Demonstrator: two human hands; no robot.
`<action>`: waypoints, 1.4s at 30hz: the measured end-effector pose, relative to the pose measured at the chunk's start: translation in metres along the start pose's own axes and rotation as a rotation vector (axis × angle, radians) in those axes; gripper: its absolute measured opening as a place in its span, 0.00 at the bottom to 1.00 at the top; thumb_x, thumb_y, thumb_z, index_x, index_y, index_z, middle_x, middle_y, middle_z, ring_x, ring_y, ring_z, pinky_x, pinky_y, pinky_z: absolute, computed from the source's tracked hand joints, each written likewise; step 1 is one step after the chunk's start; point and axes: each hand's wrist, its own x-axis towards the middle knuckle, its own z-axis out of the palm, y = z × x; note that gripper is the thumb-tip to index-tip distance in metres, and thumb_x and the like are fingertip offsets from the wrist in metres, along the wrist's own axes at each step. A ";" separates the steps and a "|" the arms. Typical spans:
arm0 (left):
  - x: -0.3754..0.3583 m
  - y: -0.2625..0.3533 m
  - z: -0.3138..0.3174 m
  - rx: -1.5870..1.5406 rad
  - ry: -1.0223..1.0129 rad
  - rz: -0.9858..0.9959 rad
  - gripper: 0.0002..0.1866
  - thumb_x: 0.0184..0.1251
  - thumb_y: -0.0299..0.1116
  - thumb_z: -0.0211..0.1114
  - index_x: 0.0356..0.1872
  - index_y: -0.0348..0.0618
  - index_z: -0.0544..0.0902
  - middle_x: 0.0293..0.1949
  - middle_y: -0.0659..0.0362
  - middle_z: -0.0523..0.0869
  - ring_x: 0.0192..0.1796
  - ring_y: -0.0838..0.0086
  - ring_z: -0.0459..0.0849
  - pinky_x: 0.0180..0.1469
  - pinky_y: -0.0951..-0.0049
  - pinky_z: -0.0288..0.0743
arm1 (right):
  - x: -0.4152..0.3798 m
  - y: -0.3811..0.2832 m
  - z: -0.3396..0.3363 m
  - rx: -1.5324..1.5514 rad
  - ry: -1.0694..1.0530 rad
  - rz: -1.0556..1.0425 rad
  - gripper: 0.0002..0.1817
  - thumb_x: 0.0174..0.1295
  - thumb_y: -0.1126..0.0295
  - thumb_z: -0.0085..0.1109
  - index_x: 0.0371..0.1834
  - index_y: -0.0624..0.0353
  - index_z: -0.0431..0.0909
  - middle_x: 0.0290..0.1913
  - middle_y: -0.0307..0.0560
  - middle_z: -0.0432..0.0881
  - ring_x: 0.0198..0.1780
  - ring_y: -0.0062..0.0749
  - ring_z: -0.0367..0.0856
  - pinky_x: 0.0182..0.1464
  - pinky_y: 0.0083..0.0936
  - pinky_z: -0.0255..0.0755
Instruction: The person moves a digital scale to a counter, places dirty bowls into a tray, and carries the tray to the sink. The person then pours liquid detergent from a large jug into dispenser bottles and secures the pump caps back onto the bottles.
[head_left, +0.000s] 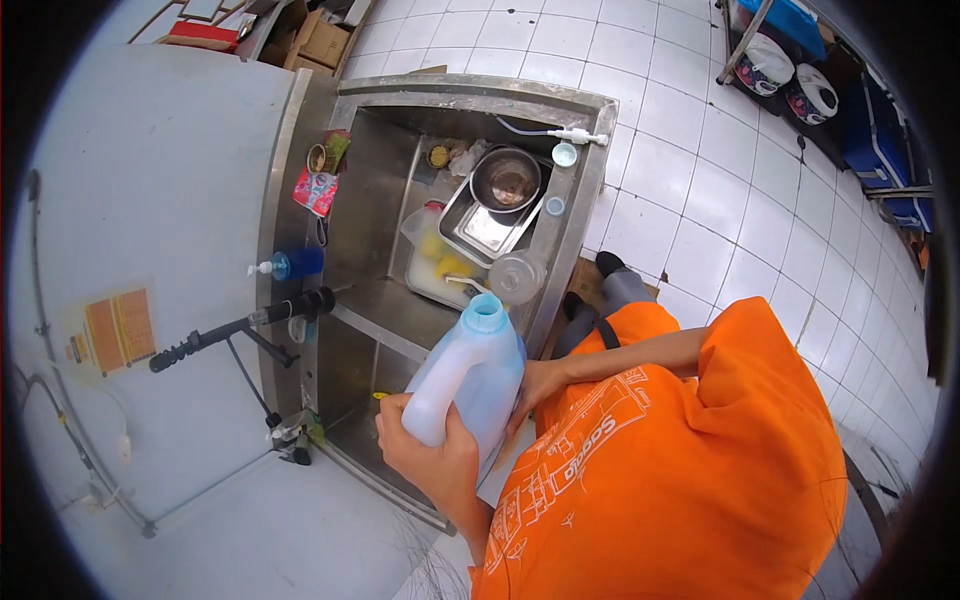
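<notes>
A translucent pale plastic jug [495, 375] is held in front of my orange shirt, its light-blue mouth [485, 313] uncapped and facing up. My left hand [432, 452] is wrapped round the lower part of its handle side. On the opposite side, my right hand [541, 386] grips the jug's body, with some fingers hidden behind it. Just beyond the jug, a clear round container [517, 277] sits on the sink's edge. Two small light caps, one whitish [564, 155] and one bluish [555, 206], lie farther along that edge.
The steel sink [375, 215] holds a metal tray [490, 232], a dark round pan [506, 180] and a tub [430, 275] with yellow items. A blue pump bottle [298, 264] and a pink packet [315, 192] stand along the wall side, near a black tap [240, 325].
</notes>
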 end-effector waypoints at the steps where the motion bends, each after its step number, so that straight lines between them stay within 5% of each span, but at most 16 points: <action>1: 0.002 0.000 0.001 0.007 -0.011 0.001 0.10 0.55 0.21 0.66 0.32 0.38 0.72 0.27 0.56 0.76 0.32 0.72 0.76 0.39 0.72 0.71 | 0.000 0.000 0.000 0.014 0.008 -0.003 0.38 0.44 0.69 0.83 0.60 0.65 0.74 0.56 0.53 0.83 0.57 0.38 0.80 0.63 0.34 0.74; 16: 0.014 0.007 0.015 0.119 -0.085 -0.011 0.11 0.53 0.22 0.67 0.33 0.39 0.72 0.28 0.53 0.79 0.32 0.64 0.80 0.40 0.67 0.73 | 0.000 -0.001 -0.003 0.077 -0.054 0.161 0.41 0.49 0.64 0.81 0.65 0.61 0.68 0.64 0.57 0.76 0.67 0.49 0.73 0.71 0.40 0.66; 23: 0.016 0.012 0.018 0.162 -0.108 0.012 0.11 0.51 0.23 0.67 0.34 0.39 0.73 0.30 0.50 0.80 0.33 0.55 0.82 0.39 0.62 0.73 | 0.001 0.004 -0.002 0.047 -0.049 0.175 0.42 0.48 0.63 0.81 0.65 0.62 0.69 0.63 0.56 0.77 0.66 0.48 0.74 0.70 0.40 0.67; 42: 0.022 0.019 0.022 0.210 -0.144 0.029 0.12 0.51 0.24 0.68 0.34 0.39 0.74 0.31 0.49 0.80 0.35 0.52 0.82 0.39 0.58 0.72 | 0.003 0.002 0.001 0.087 -0.039 0.197 0.37 0.47 0.65 0.82 0.60 0.64 0.75 0.59 0.54 0.81 0.62 0.43 0.77 0.68 0.35 0.69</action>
